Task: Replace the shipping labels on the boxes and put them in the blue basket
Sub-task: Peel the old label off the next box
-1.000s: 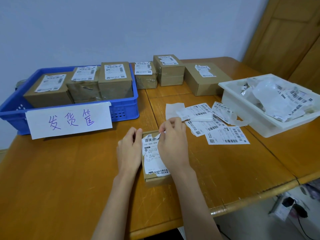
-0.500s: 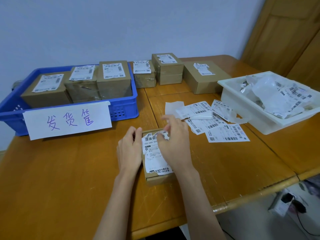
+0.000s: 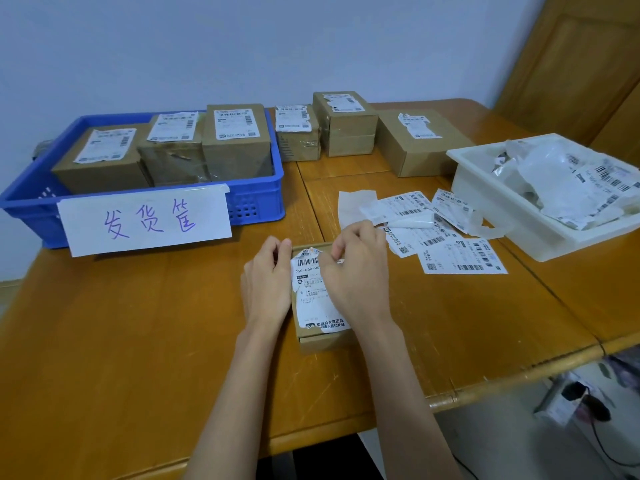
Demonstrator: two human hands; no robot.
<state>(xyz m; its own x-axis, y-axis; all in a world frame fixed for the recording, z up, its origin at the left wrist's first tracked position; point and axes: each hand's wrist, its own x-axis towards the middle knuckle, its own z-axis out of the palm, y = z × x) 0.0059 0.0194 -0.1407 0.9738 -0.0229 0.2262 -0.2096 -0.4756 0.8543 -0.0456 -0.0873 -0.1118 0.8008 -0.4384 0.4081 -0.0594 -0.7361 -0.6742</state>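
Two hands work a small box [image 3: 320, 336] near the tabletop's [image 3: 138, 341] front edge, bare wood to its left. The left hand [image 3: 266, 282] grips its side, fingers curled; the right hand [image 3: 356, 268] pinches the torn label [image 3: 311, 289], reading "050-050". Behind sits the blue basket [image 3: 256, 209], its sign [image 3: 145, 221] reading "发货筐".

Bare wooden table [image 3: 121, 323] lies open from 6 to 9 o'clock of the small box [image 3: 318, 327] at centre. At 10 o'clock the blue basket [image 3: 256, 206] walls off that side, three cartons inside. Loose labels [image 3: 446, 244] litter the 2 o'clock patch, and the white tray [image 3: 491, 206] stands just beyond. Three boxes [image 3: 346, 129] line the far edge at 12 o'clock. A bare lane runs between basket and labels.
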